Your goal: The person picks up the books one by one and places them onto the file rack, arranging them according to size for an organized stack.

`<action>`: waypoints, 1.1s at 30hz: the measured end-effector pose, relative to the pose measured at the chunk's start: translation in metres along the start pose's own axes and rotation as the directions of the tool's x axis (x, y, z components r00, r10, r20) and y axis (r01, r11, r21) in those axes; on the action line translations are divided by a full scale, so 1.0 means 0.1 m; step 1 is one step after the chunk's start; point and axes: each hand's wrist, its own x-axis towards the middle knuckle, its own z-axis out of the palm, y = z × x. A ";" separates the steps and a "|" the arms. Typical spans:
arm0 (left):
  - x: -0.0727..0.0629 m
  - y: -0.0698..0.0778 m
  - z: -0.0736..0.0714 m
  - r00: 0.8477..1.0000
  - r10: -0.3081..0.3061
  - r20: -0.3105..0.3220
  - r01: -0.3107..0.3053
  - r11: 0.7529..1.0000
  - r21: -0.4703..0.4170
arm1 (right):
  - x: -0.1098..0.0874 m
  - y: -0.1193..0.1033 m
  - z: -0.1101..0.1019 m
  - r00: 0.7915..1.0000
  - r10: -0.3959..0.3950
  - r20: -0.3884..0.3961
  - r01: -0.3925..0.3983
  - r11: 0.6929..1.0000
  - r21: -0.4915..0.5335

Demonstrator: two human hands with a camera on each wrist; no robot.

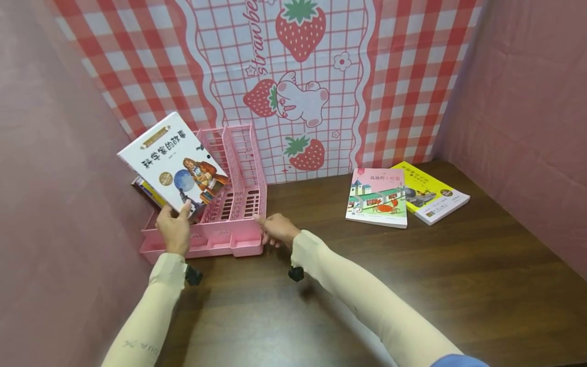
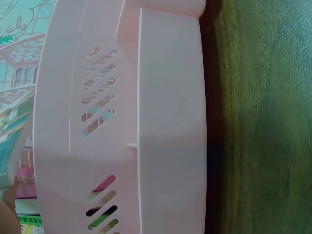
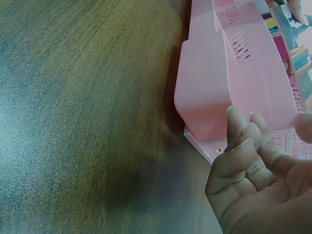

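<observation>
My left hand (image 1: 174, 232) grips the lower edge of a white-covered book (image 1: 171, 158), its thumb on the cover. That book is tilted above the left part of a pink desktop book rack (image 1: 247, 227). Behind it, other books (image 1: 149, 191) stand in the rack's left side, mostly hidden. In the left wrist view the rack's front wall (image 2: 173, 97) fills the middle, and only a bit of the left hand (image 2: 7, 214) shows. My right hand (image 1: 279, 229) is at the rack's front right corner, fingers (image 3: 234, 161) loosely bent, thumb near the rim.
To the right, a pink-covered book (image 1: 378, 196) overlaps a yellow-covered book (image 1: 431, 191), both flat on the brown wooden table (image 1: 321, 306). A strawberry-patterned cloth (image 1: 298, 92) hangs behind the rack. Pink curtains (image 1: 527, 127) border both sides.
</observation>
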 end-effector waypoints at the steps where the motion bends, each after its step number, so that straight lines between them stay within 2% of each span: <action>1: 0.00 0.00 0.00 1.000 -0.003 -0.004 0.003 1.000 0.013 | 0.00 0.00 0.00 1.000 0.001 -0.002 -0.001 1.000 -0.001; 5: 0.00 -0.01 0.02 1.000 -0.012 0.009 0.011 0.995 0.104 | -0.01 0.00 -0.01 1.000 0.004 -0.006 -0.004 1.000 0.001; 8: 0.00 -0.01 0.06 1.000 0.012 0.027 -0.017 0.978 0.208 | 0.00 0.00 -0.01 1.000 0.009 -0.001 -0.009 1.000 0.000; 12: 0.01 -0.01 0.14 0.997 0.047 0.063 -0.066 0.936 0.347 | 0.00 0.00 -0.02 1.000 0.009 0.002 -0.009 1.000 -0.002; 15: 0.04 0.00 0.21 0.994 0.013 0.112 -0.061 0.899 0.434 | -0.01 0.00 -0.02 1.000 0.008 0.003 -0.008 1.000 0.004; 17: 0.07 0.01 0.25 0.989 -0.026 0.144 -0.045 0.883 0.468 | -0.01 -0.01 -0.01 1.000 0.006 0.011 -0.006 1.000 0.005; 21: 0.17 0.05 0.30 0.969 -0.097 0.226 -0.039 0.848 0.529 | 0.00 0.00 -0.01 1.000 0.005 0.013 -0.005 1.000 0.005; 26: 0.26 0.08 0.30 0.926 -0.192 0.324 -0.046 0.795 0.604 | 0.00 -0.01 -0.02 1.000 0.004 0.011 -0.004 1.000 0.009; 27: 0.26 0.09 0.30 0.921 -0.206 0.331 -0.041 0.792 0.609 | 0.00 -0.01 -0.02 1.000 0.005 0.017 -0.006 1.000 0.010; 29: 0.28 0.10 0.30 0.920 -0.201 0.336 -0.047 0.795 0.605 | 0.00 -0.01 -0.02 1.000 0.007 0.029 -0.008 1.000 0.014; 33: 0.29 0.15 0.33 0.926 -0.103 0.364 -0.131 0.815 0.564 | 0.01 -0.01 -0.04 1.000 0.005 0.014 -0.005 1.000 0.002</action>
